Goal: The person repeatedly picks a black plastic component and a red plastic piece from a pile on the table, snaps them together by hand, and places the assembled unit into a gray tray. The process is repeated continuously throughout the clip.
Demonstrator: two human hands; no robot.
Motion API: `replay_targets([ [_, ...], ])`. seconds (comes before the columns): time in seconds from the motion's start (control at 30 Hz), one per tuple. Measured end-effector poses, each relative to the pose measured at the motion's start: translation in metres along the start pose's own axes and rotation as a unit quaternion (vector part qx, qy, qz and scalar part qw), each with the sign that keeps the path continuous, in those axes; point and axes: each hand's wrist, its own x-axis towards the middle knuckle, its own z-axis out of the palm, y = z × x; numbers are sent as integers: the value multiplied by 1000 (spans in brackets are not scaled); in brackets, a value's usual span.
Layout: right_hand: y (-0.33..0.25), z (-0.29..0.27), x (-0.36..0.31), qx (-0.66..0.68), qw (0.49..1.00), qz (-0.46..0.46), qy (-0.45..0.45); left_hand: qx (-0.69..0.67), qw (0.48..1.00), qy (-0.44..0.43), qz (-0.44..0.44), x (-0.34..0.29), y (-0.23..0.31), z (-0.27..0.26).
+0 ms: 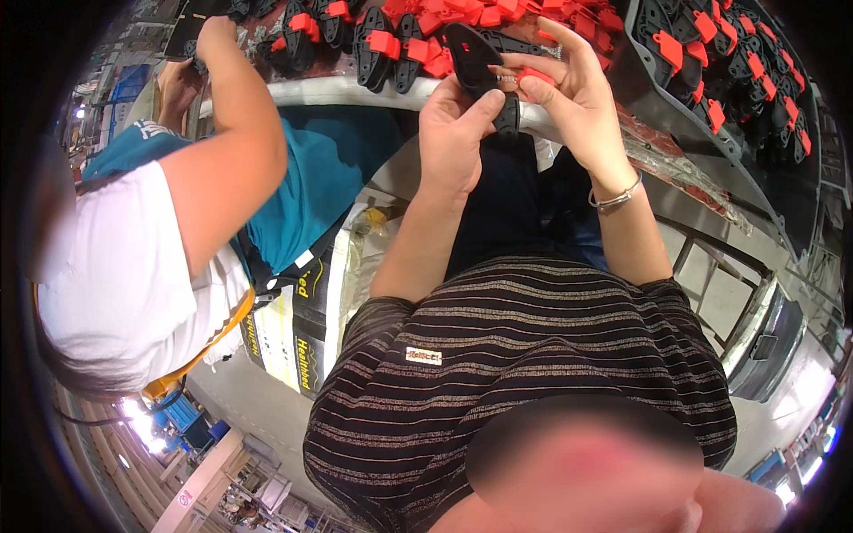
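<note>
The left hand [453,133] pinches a black plastic part [473,58] above the bench's pale rounded edge [329,91] — the right hand [573,93], thumb and finger nearly together, grips a small red piece [536,77] beside a metal spring [506,79]. Black-and-red parts [378,49] crowd that edge, between a co-worker's arm [227,142] and a grey bin [755,191]. Yellow lettering marks a black package [324,266]; a small printed label [424,355] sits on the striped shirt [542,329].

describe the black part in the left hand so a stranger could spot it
Find the pale table edge near the top. The left hand there grips the black part. Its neighbours lie on the table; this one is held up, a spring beside it.
</note>
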Motion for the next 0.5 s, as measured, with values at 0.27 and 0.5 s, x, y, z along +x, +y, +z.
replay_targets([
  [0.27, -15, -1, -3, -177, 981, -54, -63, -87, 994, -37, -58, 0, 9, -2],
  [0.5, -5, 7, -11, -114, 993, -38, 12, -7, 1000, -21, -1, 2, 1, 1],
])
